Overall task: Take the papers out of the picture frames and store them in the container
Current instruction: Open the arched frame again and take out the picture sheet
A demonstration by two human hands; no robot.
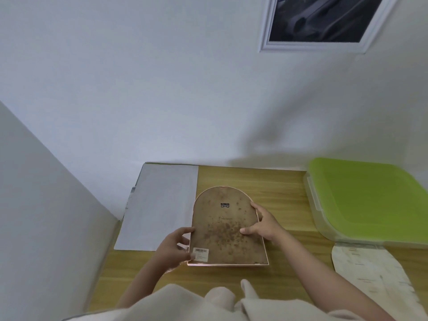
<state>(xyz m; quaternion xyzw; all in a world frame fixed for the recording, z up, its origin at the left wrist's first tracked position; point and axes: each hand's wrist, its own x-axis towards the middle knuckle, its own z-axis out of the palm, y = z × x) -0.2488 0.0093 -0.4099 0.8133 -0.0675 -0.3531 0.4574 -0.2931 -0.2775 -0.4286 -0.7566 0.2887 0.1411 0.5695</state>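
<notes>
An arch-shaped picture frame [225,225] lies face down on the wooden table [273,181], its brown spotted backing board up, with a small metal hanger near the top and a barcode sticker at its lower left. My left hand [172,246] grips the frame's lower left edge. My right hand [264,224] holds the right edge, thumb pressed on the backing. A clear container with a green lid [368,200], closed, stands at the right. An arch-shaped sheet of paper [370,276] lies in front of the container.
A large white sheet [159,205] covers the table's left side, reaching the back wall. A white wall panel [46,205] borders the table on the left. A white-framed dark picture [322,22] hangs on the wall above.
</notes>
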